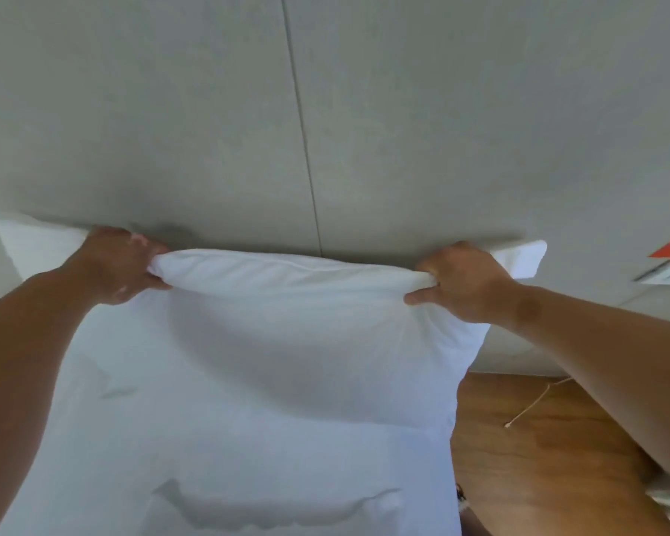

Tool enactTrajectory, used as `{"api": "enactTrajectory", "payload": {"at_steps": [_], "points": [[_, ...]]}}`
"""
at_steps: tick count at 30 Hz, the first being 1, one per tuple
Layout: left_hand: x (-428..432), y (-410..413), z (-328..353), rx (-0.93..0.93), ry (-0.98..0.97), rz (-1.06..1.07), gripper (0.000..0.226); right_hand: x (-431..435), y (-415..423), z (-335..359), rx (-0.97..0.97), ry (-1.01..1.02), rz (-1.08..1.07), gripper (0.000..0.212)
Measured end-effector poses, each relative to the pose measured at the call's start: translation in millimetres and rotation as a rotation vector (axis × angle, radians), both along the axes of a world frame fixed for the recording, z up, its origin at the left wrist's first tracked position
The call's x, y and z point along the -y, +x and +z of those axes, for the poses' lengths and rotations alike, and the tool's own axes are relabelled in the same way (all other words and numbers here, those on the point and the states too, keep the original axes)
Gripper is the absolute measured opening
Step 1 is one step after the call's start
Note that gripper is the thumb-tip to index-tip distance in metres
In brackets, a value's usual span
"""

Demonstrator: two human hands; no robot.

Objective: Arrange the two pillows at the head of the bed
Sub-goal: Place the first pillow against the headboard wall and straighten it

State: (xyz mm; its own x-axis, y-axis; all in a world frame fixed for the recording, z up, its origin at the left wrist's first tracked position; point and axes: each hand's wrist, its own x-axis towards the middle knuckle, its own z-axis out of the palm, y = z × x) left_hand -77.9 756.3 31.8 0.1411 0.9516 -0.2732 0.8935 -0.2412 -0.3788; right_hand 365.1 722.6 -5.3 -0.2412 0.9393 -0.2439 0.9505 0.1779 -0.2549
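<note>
A person's 2 bare hands grip the top edge of a plump white fabric pillow [287, 315] held against a pale grey-green padded headboard [441, 129], whose panels meet at a thin vertical seam. The left hand [120, 265] is clenched on a bunched fold of fabric near the pillow's upper left corner; the right hand [457, 280] is clenched the same way near the upper right corner, leaving the corner tip poking out beyond the knuckles. The hands are well apart, with the pillow's edge stretched between them. The pillow stands at the head of the bed, its lower part resting on white bedding [229, 477]. To its left, touching the headboard, shows part of another white cushion [28, 241]. A wooden floor [538, 458] lies to the right.
</note>
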Motion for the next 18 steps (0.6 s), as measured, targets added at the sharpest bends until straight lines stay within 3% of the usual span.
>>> {"api": "enactTrajectory", "payload": {"at_steps": [3,7,10,14,18], "points": [[-16.9,-2.5,-6.2,-0.031,-0.001,0.053,0.045,-9.8,-10.9,1.7,0.023,0.089,-0.017,0.041],[-25.5,-18.9,-19.3,0.068,-0.013,0.125,0.052,-15.4,-23.6,-8.6,0.036,0.204,-0.04,0.036],[-27.0,-22.4,-31.8,0.145,-0.131,0.199,0.058,-15.7,-26.6,-27.7,0.042,0.148,-0.048,0.042],[-31.3,-45.1,-31.8,0.109,-0.221,0.248,0.096,-20.3,-21.6,-35.6,0.075,0.067,0.007,0.057],[-25.6,-61.0,-28.1,-0.02,-0.126,0.245,0.065,-23.8,-21.4,-34.9,0.091,0.102,0.025,0.042]]}}
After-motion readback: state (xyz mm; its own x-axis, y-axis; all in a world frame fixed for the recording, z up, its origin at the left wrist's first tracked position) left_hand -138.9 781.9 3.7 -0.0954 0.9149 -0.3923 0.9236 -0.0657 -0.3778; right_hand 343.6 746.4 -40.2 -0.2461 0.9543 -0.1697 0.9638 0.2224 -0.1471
